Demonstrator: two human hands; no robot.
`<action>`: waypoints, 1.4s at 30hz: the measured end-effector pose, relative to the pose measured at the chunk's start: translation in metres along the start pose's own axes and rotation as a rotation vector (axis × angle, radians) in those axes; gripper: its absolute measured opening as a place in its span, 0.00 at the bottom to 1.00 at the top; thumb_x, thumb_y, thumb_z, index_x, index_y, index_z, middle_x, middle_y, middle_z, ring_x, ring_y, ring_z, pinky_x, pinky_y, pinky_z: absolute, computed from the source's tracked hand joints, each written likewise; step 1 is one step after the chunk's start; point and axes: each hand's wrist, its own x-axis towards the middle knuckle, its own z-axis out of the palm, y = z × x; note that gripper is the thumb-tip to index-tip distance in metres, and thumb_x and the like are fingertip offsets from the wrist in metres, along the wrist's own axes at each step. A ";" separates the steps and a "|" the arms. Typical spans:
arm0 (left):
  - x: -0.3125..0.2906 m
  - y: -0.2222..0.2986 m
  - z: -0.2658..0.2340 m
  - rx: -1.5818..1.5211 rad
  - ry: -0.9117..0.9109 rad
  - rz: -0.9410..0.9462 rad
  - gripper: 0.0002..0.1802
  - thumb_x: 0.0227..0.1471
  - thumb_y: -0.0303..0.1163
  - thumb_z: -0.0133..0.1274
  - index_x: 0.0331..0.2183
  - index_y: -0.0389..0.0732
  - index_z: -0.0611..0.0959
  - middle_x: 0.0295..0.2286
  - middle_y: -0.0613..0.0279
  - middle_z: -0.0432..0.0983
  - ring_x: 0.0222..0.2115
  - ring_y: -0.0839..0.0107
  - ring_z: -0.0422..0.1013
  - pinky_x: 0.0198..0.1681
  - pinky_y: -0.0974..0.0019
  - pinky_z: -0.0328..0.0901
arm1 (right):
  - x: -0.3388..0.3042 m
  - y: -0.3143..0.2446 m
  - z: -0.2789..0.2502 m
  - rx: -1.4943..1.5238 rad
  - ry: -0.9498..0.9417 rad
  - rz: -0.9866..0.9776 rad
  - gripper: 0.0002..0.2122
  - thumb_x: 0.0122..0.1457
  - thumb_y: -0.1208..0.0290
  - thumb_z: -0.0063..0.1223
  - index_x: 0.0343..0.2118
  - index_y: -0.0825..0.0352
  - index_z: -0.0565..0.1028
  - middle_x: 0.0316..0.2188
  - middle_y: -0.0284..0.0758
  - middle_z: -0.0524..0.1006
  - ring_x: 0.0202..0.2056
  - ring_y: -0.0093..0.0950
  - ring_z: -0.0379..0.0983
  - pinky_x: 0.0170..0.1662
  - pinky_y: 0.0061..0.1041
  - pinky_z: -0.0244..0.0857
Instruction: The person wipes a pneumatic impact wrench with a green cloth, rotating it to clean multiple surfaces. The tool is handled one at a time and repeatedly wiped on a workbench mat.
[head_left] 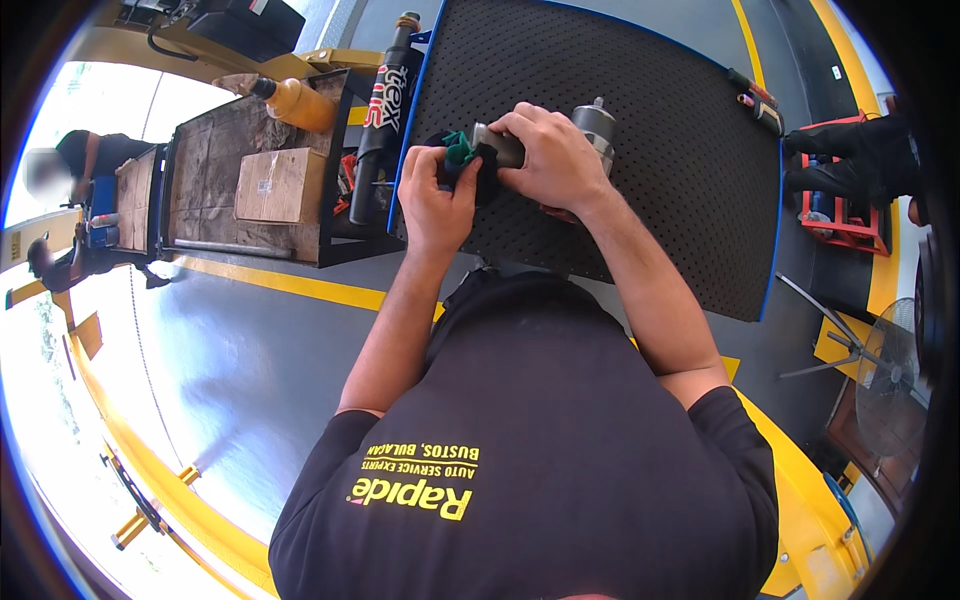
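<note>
Over a black perforated tabletop (680,180) with blue edges, my right hand (557,162) is wrapped round a grey metal cylindrical part (503,150). Its open-looking end points left, toward my other hand. A dark green and black cloth (458,150) is pinched in my left hand (437,200), pressed against that end of the part. Just beyond my right hand stands a silver metal canister (596,122) with a small nub on top, partly hidden by the fingers. Something reddish shows beneath my right wrist, too covered to name.
A long black tube (378,150) lies along the table's left side. Left of it, a worn workbench (210,170) bears a cardboard box (280,187) and an orange bottle (298,105). Dark tools (757,103) lie at the right edge. A fan (888,375) stands right; people are at far left and right.
</note>
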 end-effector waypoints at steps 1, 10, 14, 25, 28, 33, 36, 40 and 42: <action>-0.002 -0.003 0.000 0.003 -0.015 0.003 0.14 0.50 0.26 0.69 0.35 0.36 0.79 0.30 0.58 0.74 0.28 0.65 0.72 0.32 0.65 0.67 | -0.001 -0.001 -0.002 -0.011 0.011 -0.008 0.23 0.48 0.62 0.74 0.47 0.63 0.80 0.42 0.35 0.79 0.47 0.34 0.78 0.56 0.37 0.69; -0.009 -0.036 -0.035 -0.297 0.020 -0.305 0.11 0.59 0.25 0.64 0.43 0.34 0.82 0.38 0.61 0.83 0.39 0.74 0.78 0.47 0.69 0.71 | -0.033 0.015 -0.021 0.260 0.246 -0.030 0.24 0.47 0.66 0.78 0.47 0.62 0.77 0.40 0.33 0.77 0.43 0.33 0.76 0.50 0.35 0.69; 0.005 -0.024 -0.032 -0.290 -0.058 -0.250 0.13 0.60 0.24 0.63 0.46 0.32 0.82 0.41 0.59 0.84 0.42 0.73 0.78 0.50 0.68 0.71 | -0.078 0.029 -0.046 0.561 0.456 0.004 0.24 0.50 0.67 0.76 0.48 0.62 0.74 0.42 0.33 0.77 0.45 0.30 0.76 0.51 0.32 0.69; 0.009 0.013 0.016 -0.502 -0.331 -0.245 0.10 0.60 0.22 0.62 0.44 0.34 0.82 0.40 0.63 0.82 0.41 0.77 0.77 0.49 0.71 0.71 | -0.207 0.051 -0.067 1.072 0.875 0.510 0.27 0.56 0.83 0.70 0.58 0.69 0.70 0.53 0.38 0.75 0.55 0.27 0.73 0.61 0.31 0.70; 0.015 0.022 0.028 -0.499 -0.404 -0.217 0.10 0.60 0.22 0.62 0.44 0.34 0.82 0.40 0.63 0.83 0.42 0.76 0.77 0.49 0.70 0.71 | -0.235 0.060 -0.060 1.258 0.973 0.723 0.24 0.60 0.84 0.62 0.59 0.72 0.68 0.52 0.39 0.76 0.54 0.29 0.75 0.61 0.33 0.71; 0.021 0.039 0.045 -0.524 -0.468 -0.159 0.11 0.60 0.19 0.60 0.45 0.33 0.82 0.40 0.62 0.82 0.42 0.76 0.77 0.50 0.69 0.71 | -0.267 0.044 -0.062 1.594 1.112 0.704 0.25 0.63 0.84 0.55 0.63 0.73 0.62 0.56 0.45 0.73 0.53 0.35 0.77 0.60 0.35 0.73; 0.026 0.044 0.049 -0.661 -0.550 -0.177 0.18 0.57 0.13 0.53 0.49 0.31 0.78 0.43 0.58 0.80 0.43 0.71 0.77 0.51 0.67 0.71 | -0.288 0.021 -0.092 1.296 1.191 0.824 0.25 0.64 0.83 0.55 0.62 0.73 0.61 0.58 0.49 0.72 0.53 0.36 0.77 0.60 0.35 0.73; 0.027 0.070 0.049 -1.073 -0.696 -0.428 0.24 0.53 0.18 0.52 0.53 0.31 0.73 0.46 0.55 0.78 0.46 0.63 0.77 0.53 0.60 0.71 | -0.339 0.019 -0.105 1.016 1.111 0.900 0.16 0.68 0.76 0.51 0.57 0.72 0.70 0.52 0.49 0.78 0.51 0.34 0.79 0.54 0.35 0.75; 0.018 0.095 0.059 -1.221 -0.904 -0.495 0.24 0.51 0.21 0.52 0.52 0.31 0.74 0.45 0.54 0.78 0.47 0.64 0.77 0.53 0.60 0.71 | -0.345 0.021 -0.090 1.319 0.980 0.725 0.16 0.70 0.70 0.50 0.56 0.72 0.71 0.52 0.49 0.79 0.50 0.34 0.79 0.53 0.35 0.75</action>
